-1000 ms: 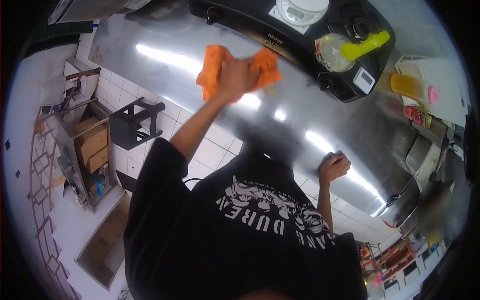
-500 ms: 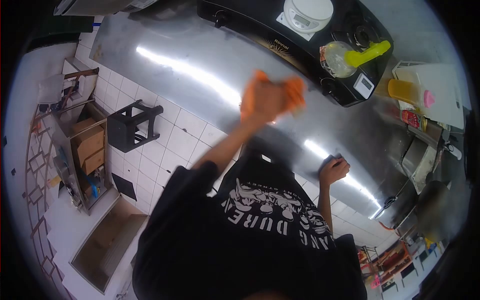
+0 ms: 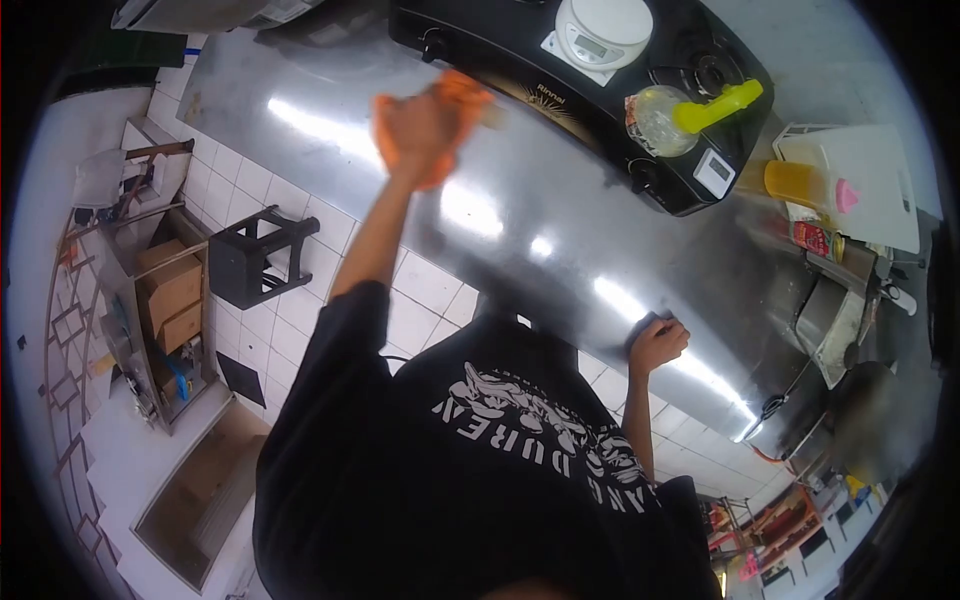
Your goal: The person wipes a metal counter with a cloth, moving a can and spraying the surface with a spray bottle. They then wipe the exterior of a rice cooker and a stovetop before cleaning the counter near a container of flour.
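My left hand (image 3: 415,125) is stretched out over the stainless steel counter (image 3: 560,210) and is closed on a bunched orange cloth (image 3: 465,92), pressing it to the surface. The cloth lies right at the front edge of a black gas stove (image 3: 500,50); most of it is hidden under my fingers and blurred. My right hand (image 3: 658,342) rests at the near edge of the counter, fingers curled over it.
On the stove stand a white kitchen scale (image 3: 600,25), a clear jug with a yellow handle (image 3: 665,115) and a small white timer (image 3: 713,172). A white cutting board (image 3: 870,185) and an orange cup (image 3: 795,182) sit at the right. A black stool (image 3: 255,255) and a shelf with boxes (image 3: 165,290) stand on the tiled floor.
My left hand swept the cloth right and nearer across the counter, then back left and farther, up to the stove's front edge. My right hand stayed on the counter edge.
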Demonstrator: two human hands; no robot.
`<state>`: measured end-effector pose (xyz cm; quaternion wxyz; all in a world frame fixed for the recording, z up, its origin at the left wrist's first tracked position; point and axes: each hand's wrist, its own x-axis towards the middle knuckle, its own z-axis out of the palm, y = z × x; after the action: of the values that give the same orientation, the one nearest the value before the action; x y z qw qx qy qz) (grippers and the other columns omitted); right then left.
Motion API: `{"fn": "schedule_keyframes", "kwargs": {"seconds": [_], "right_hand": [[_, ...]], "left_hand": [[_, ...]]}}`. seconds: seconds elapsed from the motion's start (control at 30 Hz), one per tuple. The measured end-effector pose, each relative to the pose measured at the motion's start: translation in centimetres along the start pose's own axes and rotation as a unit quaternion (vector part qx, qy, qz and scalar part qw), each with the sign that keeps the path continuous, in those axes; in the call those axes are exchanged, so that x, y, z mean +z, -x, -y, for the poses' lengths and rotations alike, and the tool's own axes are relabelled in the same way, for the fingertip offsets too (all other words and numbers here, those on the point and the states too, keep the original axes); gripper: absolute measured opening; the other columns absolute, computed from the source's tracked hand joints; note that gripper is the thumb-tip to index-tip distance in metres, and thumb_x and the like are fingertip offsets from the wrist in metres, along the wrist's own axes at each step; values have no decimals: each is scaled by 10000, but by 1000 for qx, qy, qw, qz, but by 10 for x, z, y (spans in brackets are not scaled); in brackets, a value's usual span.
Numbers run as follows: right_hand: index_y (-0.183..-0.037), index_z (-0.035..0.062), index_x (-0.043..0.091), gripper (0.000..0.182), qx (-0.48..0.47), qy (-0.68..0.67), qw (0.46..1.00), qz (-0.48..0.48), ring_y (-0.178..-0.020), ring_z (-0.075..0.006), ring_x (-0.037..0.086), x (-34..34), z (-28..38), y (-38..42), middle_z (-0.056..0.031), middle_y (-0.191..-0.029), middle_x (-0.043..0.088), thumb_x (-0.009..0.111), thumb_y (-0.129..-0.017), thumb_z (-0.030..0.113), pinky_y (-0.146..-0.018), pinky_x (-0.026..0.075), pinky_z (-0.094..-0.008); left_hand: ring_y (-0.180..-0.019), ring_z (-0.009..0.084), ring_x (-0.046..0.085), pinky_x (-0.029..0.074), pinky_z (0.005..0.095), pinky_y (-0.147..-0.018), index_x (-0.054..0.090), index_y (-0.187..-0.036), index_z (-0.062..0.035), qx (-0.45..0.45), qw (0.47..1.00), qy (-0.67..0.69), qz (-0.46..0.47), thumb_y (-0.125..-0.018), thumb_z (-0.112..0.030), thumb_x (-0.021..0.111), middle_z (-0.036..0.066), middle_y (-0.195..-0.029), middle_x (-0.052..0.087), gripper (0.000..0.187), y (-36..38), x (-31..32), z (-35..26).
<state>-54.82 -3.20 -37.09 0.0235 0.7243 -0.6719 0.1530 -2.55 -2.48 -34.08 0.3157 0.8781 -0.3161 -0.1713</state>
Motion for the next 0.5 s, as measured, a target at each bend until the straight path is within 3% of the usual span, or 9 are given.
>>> {"fn": "schedule_keyframes", "kwargs": {"seconds": [0.03,0.13,0.17,0.23,0.27,0.37,0.43,0.47,0.5], "right_hand": [[-873,30,557,113,6,-5,1000,-2,-854,-361,532,1,4,-1,-158,-910,547,536,-857,140,-742,409,-484],[-885,45,559,121,22,15,1000,-7,-875,-352,533,2,5,2,-137,-921,541,530,-871,161,-727,399,-491],[-891,43,561,121,20,12,1000,-9,-874,-354,532,4,6,0,-138,-921,540,528,-871,157,-727,399,-490],[-897,42,563,121,15,14,1000,-11,-873,-355,531,2,4,3,-138,-920,539,526,-872,154,-726,400,-489],[-903,39,564,125,13,16,1000,-12,-872,-357,532,4,2,4,-139,-922,540,526,-872,154,-723,400,-490],[-911,35,566,133,-5,21,1000,-19,-871,-359,536,4,1,0,-142,-929,545,525,-875,156,-715,401,-494],[-914,32,567,137,-5,25,999,-23,-871,-361,539,5,0,2,-145,-934,549,525,-876,157,-708,402,-496],[-908,29,568,137,6,24,1000,-16,-878,-360,538,5,-1,3,-146,-940,555,534,-871,156,-726,406,-491],[-901,26,570,136,19,23,1000,-10,-884,-360,538,6,-1,3,-148,-946,560,543,-866,155,-744,411,-485]], "left_hand": [[-732,298,700,489,414,-692,684,-910,-58,-18,979,-202,-29,-841,-327,644,155,-780,715,280,-13,-24,-9],[-666,314,667,453,455,-655,662,-846,-60,42,962,-263,-63,-822,-273,657,138,-690,677,215,-3,22,-11],[-581,303,609,402,462,-597,629,-750,-83,147,957,-219,-117,-777,-196,659,111,-621,623,120,14,60,-19],[-578,301,575,363,449,-605,602,-666,-111,198,952,-221,-69,-700,-147,665,118,-600,588,80,59,140,-58],[-617,302,597,380,437,-640,617,-691,-105,240,959,-148,-41,-728,-154,661,129,-617,601,76,87,157,-86],[-620,314,608,397,453,-648,633,-719,-102,238,964,-113,-24,-762,-177,658,124,-644,622,90,106,151,-93],[-605,237,652,472,427,-543,665,-717,-116,63,983,-154,-83,-792,-220,633,78,-618,636,132,69,124,-51],[-564,226,648,498,407,-504,663,-728,-106,155,957,-244,-35,-839,-234,628,72,-619,641,173,39,89,-13],[-564,226,648,498,407,-504,663,-728,-106,159,955,-246,-35,-839,-234,628,72,-619,641,173,9,53,19]]}}
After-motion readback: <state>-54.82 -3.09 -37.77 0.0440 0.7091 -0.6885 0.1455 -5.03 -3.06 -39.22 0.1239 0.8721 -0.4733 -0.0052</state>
